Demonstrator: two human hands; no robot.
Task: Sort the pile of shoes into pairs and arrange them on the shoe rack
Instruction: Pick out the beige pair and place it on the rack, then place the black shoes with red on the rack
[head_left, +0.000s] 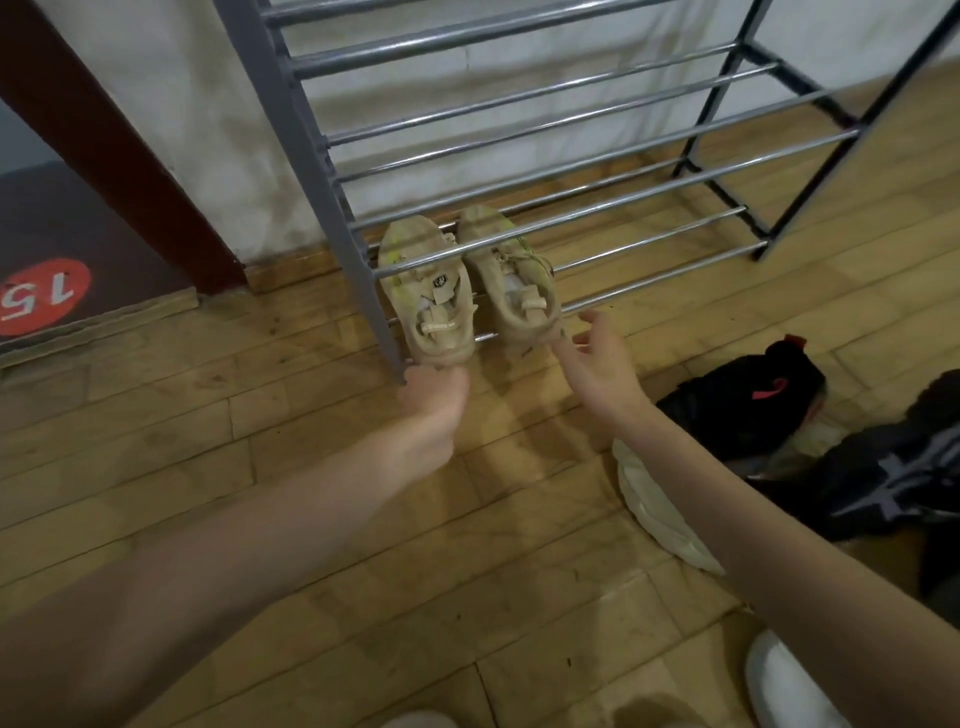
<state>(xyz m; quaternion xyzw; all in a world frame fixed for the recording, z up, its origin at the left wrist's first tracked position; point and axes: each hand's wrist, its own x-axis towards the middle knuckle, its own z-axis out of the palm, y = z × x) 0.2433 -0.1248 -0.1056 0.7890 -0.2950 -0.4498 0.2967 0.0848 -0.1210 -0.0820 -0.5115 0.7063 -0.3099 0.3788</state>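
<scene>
Two beige sneakers sit side by side, heels toward me, on the bottom tier of the grey metal shoe rack (597, 156). The left beige sneaker (426, 291) has my left hand (434, 400) at its heel, fingers curled against the sole. The right beige sneaker (511, 275) has my right hand (597, 358) just beside its heel, fingers spread and holding nothing. A pile on the floor at the right holds a black sneaker with a red mark (748, 395), a black and grey sneaker (893, 467) and a white sneaker (660, 509) lying partly under my right forearm.
The rack stands against a white wall on a wooden plank floor. Its upper tiers show only bare bars. A dark red door frame (119, 135) and a step with a red "15" sticker (44, 296) lie at the left. Another white shoe (795, 686) shows at the bottom right.
</scene>
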